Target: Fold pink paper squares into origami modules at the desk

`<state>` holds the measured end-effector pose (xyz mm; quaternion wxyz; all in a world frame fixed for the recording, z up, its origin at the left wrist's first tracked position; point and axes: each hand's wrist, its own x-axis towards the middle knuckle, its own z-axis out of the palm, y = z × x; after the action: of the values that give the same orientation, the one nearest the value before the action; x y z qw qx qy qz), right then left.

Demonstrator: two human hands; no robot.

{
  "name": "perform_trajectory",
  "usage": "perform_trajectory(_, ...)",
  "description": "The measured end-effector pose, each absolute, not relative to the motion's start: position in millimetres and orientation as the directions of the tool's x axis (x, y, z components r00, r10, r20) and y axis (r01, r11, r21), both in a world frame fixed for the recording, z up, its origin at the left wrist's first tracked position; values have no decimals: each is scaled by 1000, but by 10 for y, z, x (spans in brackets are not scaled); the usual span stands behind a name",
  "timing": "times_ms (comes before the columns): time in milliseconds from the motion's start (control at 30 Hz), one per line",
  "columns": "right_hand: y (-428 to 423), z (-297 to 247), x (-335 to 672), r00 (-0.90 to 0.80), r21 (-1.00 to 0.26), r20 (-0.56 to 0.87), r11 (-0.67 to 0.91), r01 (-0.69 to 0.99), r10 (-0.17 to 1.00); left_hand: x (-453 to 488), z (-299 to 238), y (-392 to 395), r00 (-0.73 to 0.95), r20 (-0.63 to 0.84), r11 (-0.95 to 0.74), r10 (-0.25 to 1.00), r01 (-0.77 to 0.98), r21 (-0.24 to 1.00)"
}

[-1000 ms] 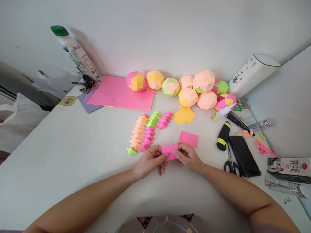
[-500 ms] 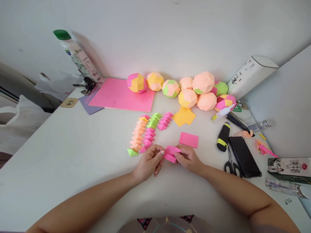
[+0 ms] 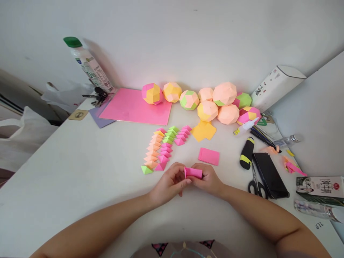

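Between my two hands is a folded pink paper piece, its left end standing up in a small flap. My left hand is closed at its left end, with the thumb reaching along the near side. My right hand grips the other end between thumb and fingers. Just beyond lies a stack of pink paper slips. To the left, folded paper units stand in rows: peach ones, green ones and pink ones, with a single green unit nearest me.
Several faceted paper balls line the wall. Yellow paper squares lie before them. At right are a black-and-yellow cutter, scissors, a phone and a glue bottle. A pink sheet and tall bottle stand back left.
The pink paper, flatter and more open before, is now folded narrower with a raised flap. My left thumb has shifted right along its near edge.
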<state>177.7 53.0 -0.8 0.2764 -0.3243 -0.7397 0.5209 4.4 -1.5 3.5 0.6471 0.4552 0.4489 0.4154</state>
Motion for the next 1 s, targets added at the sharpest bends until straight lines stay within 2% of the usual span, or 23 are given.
perform_trajectory(100, 533, 2, 1778, -637, -935, 105, 294, 199, 764, 46, 59, -11, 234, -278, 299, 932, -59, 952)
perform_trajectory(200, 529, 42, 1780, -649, -938, 99, 288, 192, 754, 41, 68, -10, 207, -342, 362, 917, -71, 929)
perform_trajectory(400, 516, 140, 1782, -775, -965, 55, 232, 120, 630, 41, 73, -22, 242, -314, 338, 918, -63, 939)
perform_trajectory(533, 496, 99, 1806, -743, -953, 65, 262, 151, 666, 18, 66, 3, 245, -334, 372, 910, -128, 919)
perform_trajectory(600, 485, 64, 1821, -694, -957, 103, 261, 125, 713, -9, 56, 28, 264, -344, 398, 901, -192, 897)
perform_trajectory(700, 480, 31, 1835, -626, -960, 227, 280, -15, 746, -47, 44, 64, 300, -357, 438, 884, -268, 858)
perform_trajectory(800, 490, 13, 1835, -628, -901, 373, 428, -70, 683, -61, 38, 82, 321, -363, 460, 875, -314, 831)
perform_trajectory(1000, 498, -52, 1821, -625, -819, 461, 574, -24, 631, -36, 32, 83, 262, -358, 437, 896, -378, 816)
